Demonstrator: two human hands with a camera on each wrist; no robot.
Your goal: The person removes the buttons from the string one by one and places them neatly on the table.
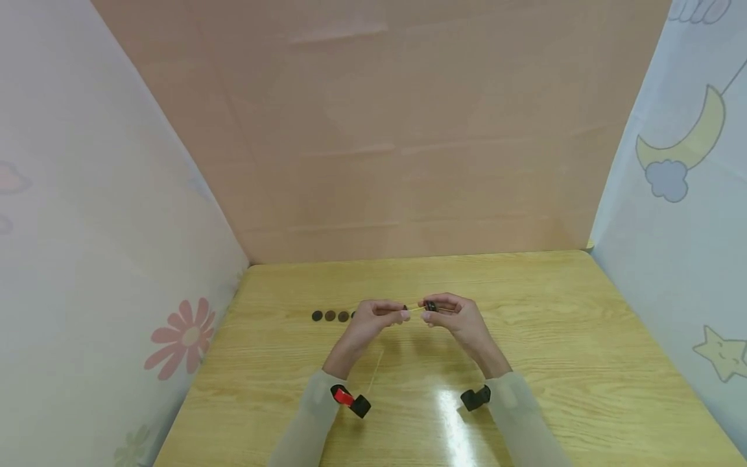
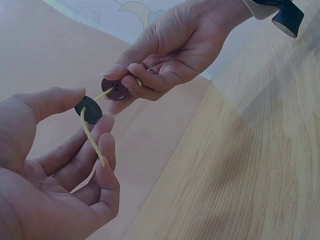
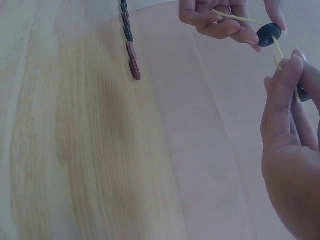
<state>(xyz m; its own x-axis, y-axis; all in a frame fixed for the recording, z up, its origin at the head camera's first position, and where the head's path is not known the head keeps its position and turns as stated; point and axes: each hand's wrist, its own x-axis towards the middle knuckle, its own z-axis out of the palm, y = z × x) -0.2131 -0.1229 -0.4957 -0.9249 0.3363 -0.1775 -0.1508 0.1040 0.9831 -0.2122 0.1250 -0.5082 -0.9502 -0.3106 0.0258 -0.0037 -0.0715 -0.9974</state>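
Observation:
Thumb and fingertip of my left hand (image 1: pixel 370 319) pinch a black button (image 2: pixel 89 112) by its edge. A yellow string (image 2: pixel 91 134) runs through that button, and its tail lies along the left fingers. Facing it at a short distance, my right hand (image 1: pixel 465 319) grips a dark reddish-brown button (image 2: pixel 115 90) on the same string, which spans the gap between the hands. More dark buttons (image 1: pixel 430 306) sit stacked against it in the right fingers, partly hidden by them. Both hands are held above the table.
Left of the hands, several dark and brown buttons (image 1: pixel 330 316) lie in a row on the wooden table (image 1: pixel 262 389), its near end hidden behind the left hand. A tan backdrop (image 1: pixel 379 162) rises behind the table, with patterned cloth walls (image 1: pixel 105 214) on both sides.

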